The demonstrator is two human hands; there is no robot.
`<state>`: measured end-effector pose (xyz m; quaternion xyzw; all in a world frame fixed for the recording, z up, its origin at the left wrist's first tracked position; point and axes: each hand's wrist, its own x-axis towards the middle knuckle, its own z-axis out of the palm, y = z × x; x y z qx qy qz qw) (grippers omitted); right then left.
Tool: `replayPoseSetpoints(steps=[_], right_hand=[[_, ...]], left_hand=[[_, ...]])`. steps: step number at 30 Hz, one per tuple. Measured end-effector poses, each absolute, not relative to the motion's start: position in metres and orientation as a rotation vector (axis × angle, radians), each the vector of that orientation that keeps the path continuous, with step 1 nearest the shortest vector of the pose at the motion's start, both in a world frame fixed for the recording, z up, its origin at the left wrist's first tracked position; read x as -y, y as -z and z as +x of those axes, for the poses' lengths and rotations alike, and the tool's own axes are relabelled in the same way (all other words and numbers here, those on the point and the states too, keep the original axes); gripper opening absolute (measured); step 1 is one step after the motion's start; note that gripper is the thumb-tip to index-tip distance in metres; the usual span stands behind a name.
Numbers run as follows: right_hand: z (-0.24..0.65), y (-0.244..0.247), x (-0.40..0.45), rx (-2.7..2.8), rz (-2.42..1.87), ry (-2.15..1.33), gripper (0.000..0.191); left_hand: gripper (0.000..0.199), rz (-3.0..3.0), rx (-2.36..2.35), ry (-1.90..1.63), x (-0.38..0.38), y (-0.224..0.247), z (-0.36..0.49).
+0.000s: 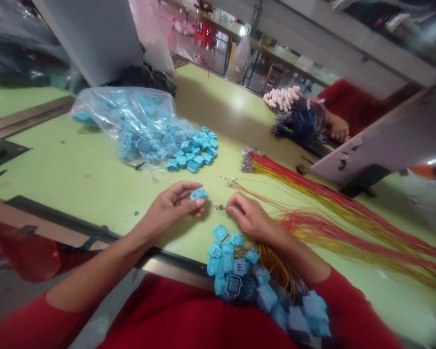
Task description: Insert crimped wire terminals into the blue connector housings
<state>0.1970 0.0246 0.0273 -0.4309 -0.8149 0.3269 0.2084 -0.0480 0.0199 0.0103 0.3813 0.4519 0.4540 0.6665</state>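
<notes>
Between thumb and fingers, my left hand [179, 202] grips a light-blue connector housing [198, 194] with slots in its face. Just to its right, my right hand [249, 215] pinches wires whose metal crimp terminals [219, 207] stick out toward the housing, a small gap apart from it. Loose orange wires [254, 191] with bare terminal ends lie behind my right hand. Under my right forearm, a bunch of blue housings [227, 261] with yellow and orange wires attached spreads over the table's front edge.
A clear plastic bag [131, 104] spills loose blue housings [194, 150] on the green table [105, 203]. Bundles of red and yellow wires [312, 194] stretch to the right. Past a partition [381, 140], another person's hand [337, 128] is near dark wires with pale connectors [283, 98].
</notes>
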Motion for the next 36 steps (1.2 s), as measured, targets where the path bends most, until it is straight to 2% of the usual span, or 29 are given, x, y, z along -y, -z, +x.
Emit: replayPoseSetpoints(steps=[5,9,16,24,36], right_hand=[[0.202,-0.04,-0.019,2.167,-1.062,-0.786,0.013],[0.203,-0.046,-0.013,2.205,-1.131,-0.675,0.016],[0.201,-0.054,-0.01,2.287,-1.349,-0.787,0.018],[0.199,-0.055,-0.011,2.257,-1.368,-0.81,0.017],[0.196,-0.051,-0.01,2.291,-1.428,-0.795,0.015]], left_hand=[[0.037,1.026,-0.883,-0.976,-0.005,-0.01,-0.034],[0.035,1.136,-0.902,-0.951,-0.002,-0.009,-0.029],[0.036,1.276,-0.991,-0.971,-0.001,-0.005,-0.025],[0.037,1.315,-1.005,-0.965,0.001,-0.004,-0.025],[0.027,1.623,-1.087,-1.079,0.007,0.001,-0.022]])
